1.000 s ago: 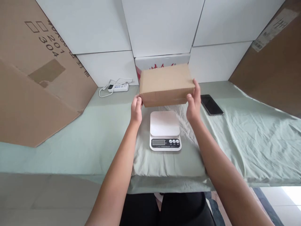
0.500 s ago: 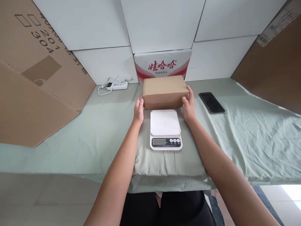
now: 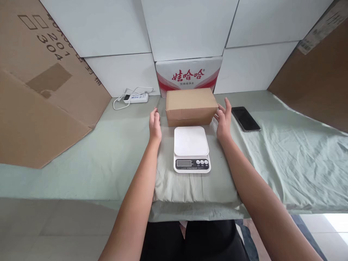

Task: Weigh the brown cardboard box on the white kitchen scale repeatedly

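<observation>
A closed brown cardboard box [image 3: 191, 108] rests on the cloth, just behind a white kitchen scale [image 3: 191, 145]. The scale's plate is bare and its display looks blank. My left hand [image 3: 155, 125] is off the box's left side with a gap between them, fingers stretched upward. At the other end, my right hand [image 3: 224, 119] is open with fingers apart, very close to the box's right corner; whether a fingertip still touches it I cannot tell.
A black phone [image 3: 245, 119] lies right of my right hand. A white power strip [image 3: 136, 98] with its cable lies at the back left. Behind stands a printed white and red carton [image 3: 188, 74]. Large cardboard panels [image 3: 40, 108] flank the green cloth [image 3: 89, 156].
Both hands have let go of the cardboard box and moved outward, the left one to the left and the right one to the right. The box stays in place.
</observation>
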A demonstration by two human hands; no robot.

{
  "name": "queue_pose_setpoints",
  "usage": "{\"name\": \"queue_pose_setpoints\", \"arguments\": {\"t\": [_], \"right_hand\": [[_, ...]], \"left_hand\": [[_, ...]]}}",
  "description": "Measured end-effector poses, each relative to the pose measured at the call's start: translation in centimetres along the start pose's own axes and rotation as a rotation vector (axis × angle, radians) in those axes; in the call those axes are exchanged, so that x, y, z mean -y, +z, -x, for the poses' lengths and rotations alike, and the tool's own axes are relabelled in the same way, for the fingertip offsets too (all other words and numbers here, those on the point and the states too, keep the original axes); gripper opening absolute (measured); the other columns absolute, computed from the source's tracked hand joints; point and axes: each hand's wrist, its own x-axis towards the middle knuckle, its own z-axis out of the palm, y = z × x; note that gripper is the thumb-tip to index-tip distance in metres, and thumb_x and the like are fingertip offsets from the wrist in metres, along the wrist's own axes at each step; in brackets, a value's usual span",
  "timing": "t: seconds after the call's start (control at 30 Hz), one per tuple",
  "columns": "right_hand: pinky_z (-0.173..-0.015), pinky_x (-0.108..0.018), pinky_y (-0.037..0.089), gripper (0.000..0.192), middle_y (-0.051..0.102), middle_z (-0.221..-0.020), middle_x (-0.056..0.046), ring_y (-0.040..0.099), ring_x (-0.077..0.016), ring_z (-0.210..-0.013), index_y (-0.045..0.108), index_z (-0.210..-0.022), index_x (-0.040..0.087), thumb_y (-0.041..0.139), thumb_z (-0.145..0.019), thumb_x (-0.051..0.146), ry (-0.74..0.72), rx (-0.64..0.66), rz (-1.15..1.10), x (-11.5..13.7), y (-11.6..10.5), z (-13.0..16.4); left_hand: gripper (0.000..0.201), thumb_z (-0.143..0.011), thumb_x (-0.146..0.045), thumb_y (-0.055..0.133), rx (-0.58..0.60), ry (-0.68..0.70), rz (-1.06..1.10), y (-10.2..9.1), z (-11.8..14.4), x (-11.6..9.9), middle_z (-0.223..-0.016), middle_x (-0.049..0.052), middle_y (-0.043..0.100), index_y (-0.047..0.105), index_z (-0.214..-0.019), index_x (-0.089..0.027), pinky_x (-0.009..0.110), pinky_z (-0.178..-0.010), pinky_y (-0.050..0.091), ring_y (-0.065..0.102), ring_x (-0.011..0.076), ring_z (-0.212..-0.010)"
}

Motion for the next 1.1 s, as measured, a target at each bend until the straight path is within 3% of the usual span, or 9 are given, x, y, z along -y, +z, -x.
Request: {"name": "queue_pose_setpoints", "arguments": {"t": [0.1, 0.2, 0.33, 0.43, 0.6, 0.73, 0.87, 1.1], "right_hand": [[-0.142, -0.07, 0.043, 0.09, 0.049, -0.187, -0.007, 0.049, -0.0374, -0.173, 0.031, -0.179, 0.046, 0.057, -0.101, 0.083, 0.105, -0.065, -0.075, 0.3, -0.2, 0.1], [-0.145, -0.069, 0.039, 0.099, 0.05, -0.188, -0.008, 0.047, -0.0384, -0.175, 0.033, -0.181, 0.04, 0.059, -0.098, 0.088, 0.114, 0.002, -0.079, 0.6, 0.2, 0.1], [-0.15, -0.065, 0.033, 0.108, 0.04, -0.195, -0.004, 0.04, -0.0376, -0.18, 0.03, -0.184, 0.041, 0.06, -0.095, 0.095, 0.066, 0.097, -0.034, 0.3, 0.6, -0.1], [-0.153, -0.064, 0.028, 0.113, 0.038, -0.196, -0.004, 0.035, -0.038, -0.183, 0.029, -0.185, 0.04, 0.06, -0.093, 0.098, 0.019, 0.095, -0.018, 0.3, 0.8, -0.4], [-0.154, -0.066, 0.024, 0.108, 0.032, -0.198, -0.008, 0.024, -0.0406, -0.187, 0.029, -0.186, 0.033, 0.057, -0.1, 0.092, -0.129, 0.024, 0.054, 3.7, 0.4, 1.1], [-0.148, -0.067, 0.038, 0.093, 0.038, -0.196, -0.007, 0.034, -0.0416, -0.183, 0.033, -0.185, 0.037, 0.058, -0.107, 0.08, -0.19, 0.024, 0.086, 7.0, -1.1, 5.3], [-0.134, -0.065, 0.057, 0.084, 0.044, -0.192, -0.008, 0.052, -0.0422, -0.173, 0.038, -0.183, 0.042, 0.06, -0.108, 0.075, -0.2, -0.008, 0.098, 7.9, -2.4, 9.6], [-0.125, -0.061, 0.063, 0.081, 0.055, -0.183, -0.011, 0.061, -0.0411, -0.161, 0.046, -0.178, 0.037, 0.061, -0.107, 0.074, -0.183, -0.051, 0.146, 8.3, -2.6, 11.6]], "left_hand": [[0.093, -0.096, -0.094, 0.059, 0.03, -0.026, 0.002, 0.0, 0.1, 0.0, -0.187, 0.014, 0.054, 0.064, -0.162, -0.03, 0.049, -0.147, 0.038, 0.045, 0.033, -0.179], [0.095, -0.094, -0.096, 0.062, 0.117, -0.019, -0.017, 0.5, 0.6, 0.0, -0.182, 0.013, 0.06, 0.068, -0.16, -0.028, 0.051, -0.147, 0.037, 0.048, 0.0355, -0.177], [0.09, -0.094, -0.095, 0.063, 0.222, 0.015, -0.007, 1.2, 1.3, -0.4, -0.174, 0.012, 0.069, 0.075, -0.152, -0.028, 0.053, -0.146, 0.041, 0.053, 0.0376, -0.174], [0.09, -0.094, -0.096, 0.062, 0.234, 0.051, -0.019, 1.4, 1.4, -0.9, -0.171, 0.013, 0.072, 0.077, -0.15, -0.027, 0.054, -0.146, 0.041, 0.055, 0.0388, -0.173], [0.086, -0.099, -0.093, 0.059, 0.232, 0.198, -0.042, 0.8, 3.2, -3.3, -0.166, 0.014, 0.075, 0.077, -0.152, -0.027, 0.052, -0.142, 0.045, 0.058, 0.0381, -0.169], [0.077, -0.108, -0.084, 0.054, 0.23, 0.26, -0.041, -1.1, 7.9, -5.6, -0.163, 0.015, 0.076, 0.076, -0.154, -0.026, 0.05, -0.139, 0.049, 0.061, 0.038, -0.167], [0.077, -0.109, -0.081, 0.054, 0.261, 0.211, -0.033, -2.8, 12.4, -6.4, -0.164, 0.017, 0.076, 0.073, -0.158, -0.025, 0.051, -0.132, 0.055, 0.064, 0.0393, -0.163], [0.081, -0.109, -0.081, 0.053, 0.276, 0.174, -0.033, -3.5, 14.4, -6.3, -0.165, 0.019, 0.074, 0.069, -0.164, -0.024, 0.055, -0.132, 0.056, 0.064, 0.0414, -0.163]]}}
